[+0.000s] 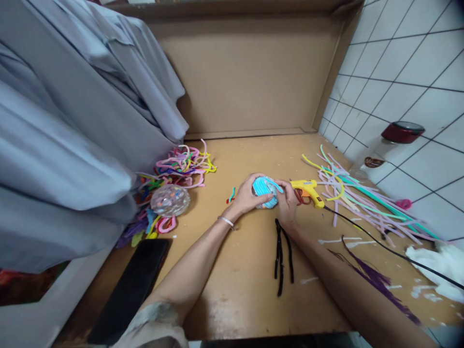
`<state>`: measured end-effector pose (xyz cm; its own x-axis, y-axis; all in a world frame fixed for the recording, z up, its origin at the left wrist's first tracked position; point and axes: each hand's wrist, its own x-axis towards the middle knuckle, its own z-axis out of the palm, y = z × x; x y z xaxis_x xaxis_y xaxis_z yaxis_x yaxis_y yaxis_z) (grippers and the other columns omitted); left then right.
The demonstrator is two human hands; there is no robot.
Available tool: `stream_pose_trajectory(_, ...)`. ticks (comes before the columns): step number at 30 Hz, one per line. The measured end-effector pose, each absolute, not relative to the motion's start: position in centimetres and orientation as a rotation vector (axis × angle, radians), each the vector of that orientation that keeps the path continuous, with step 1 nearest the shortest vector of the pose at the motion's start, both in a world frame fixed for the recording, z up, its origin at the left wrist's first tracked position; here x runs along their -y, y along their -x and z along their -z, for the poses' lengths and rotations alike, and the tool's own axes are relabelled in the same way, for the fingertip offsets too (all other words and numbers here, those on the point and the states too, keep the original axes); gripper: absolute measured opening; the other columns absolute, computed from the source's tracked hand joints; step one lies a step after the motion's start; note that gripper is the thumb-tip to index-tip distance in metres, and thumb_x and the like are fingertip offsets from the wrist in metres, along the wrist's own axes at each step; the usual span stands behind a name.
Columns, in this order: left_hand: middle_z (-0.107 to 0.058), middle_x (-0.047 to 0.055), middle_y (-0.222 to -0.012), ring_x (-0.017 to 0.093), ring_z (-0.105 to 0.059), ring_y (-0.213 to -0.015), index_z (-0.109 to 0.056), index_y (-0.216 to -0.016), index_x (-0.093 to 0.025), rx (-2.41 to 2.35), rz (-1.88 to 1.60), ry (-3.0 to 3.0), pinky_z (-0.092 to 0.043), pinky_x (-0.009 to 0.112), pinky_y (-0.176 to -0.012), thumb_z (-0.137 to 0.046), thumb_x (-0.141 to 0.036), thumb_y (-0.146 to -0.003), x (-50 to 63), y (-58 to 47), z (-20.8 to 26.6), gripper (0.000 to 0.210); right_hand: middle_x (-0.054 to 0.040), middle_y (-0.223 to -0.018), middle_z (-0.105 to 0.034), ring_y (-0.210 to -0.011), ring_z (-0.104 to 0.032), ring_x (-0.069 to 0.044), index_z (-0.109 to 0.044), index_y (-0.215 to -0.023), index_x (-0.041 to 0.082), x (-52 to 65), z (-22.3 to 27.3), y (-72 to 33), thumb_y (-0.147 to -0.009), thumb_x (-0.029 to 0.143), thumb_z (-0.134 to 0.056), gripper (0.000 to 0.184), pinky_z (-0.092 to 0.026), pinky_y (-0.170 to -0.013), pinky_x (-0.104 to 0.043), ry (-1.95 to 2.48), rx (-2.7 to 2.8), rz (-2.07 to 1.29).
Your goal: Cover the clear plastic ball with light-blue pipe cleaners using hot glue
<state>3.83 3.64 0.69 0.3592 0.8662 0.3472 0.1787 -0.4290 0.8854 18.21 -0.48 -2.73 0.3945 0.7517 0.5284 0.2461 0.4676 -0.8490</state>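
Observation:
A roundish, see-through piece (266, 206), its top covered by rows of light blue pipe cleaner (261, 188), sits in my left hand (245, 195), thumb across its front. From the right, the fingers of my right hand (287, 203) pinch the loose blue end, which bends over the top. Just beyond that hand lies a yellow glue gun (308, 189) with a black cord. Several black pipe cleaners (280, 261) rest on the table below my right wrist. Short blue and red bits (231, 195) lie left of my left hand.
At left are a see-through round piece (170, 200), a tangle of coloured pipe cleaners (184, 164) and a black phone-like slab (132, 290). Straight pipe cleaners (362, 193), a red-lidded jar (380, 150), purple strands (377, 278) and white tissue (440, 268) lie right. Cardboard (250, 77) stands behind; grey cloth (72, 145) hangs left.

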Motion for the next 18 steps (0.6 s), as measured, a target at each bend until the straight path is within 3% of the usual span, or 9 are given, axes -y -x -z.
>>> stream_pose_trajectory(18,-0.065,0.008,-0.122,0.024,-0.062,-0.111,-0.061,-0.121,-0.020,-0.851,-1.078,-2.024,-0.049,0.037,-0.099,-0.081,-0.035,-0.071,-5.4,-4.8,-1.1,0.056,-0.0135,-0.118,-0.065,-0.110,-0.060,-0.026,-0.062,-0.119,0.020,-0.5,3.2,-17.8,-0.095,0.040,-0.040,0.037,-0.047,-0.100,-0.050,1.155,1.155,-0.355)
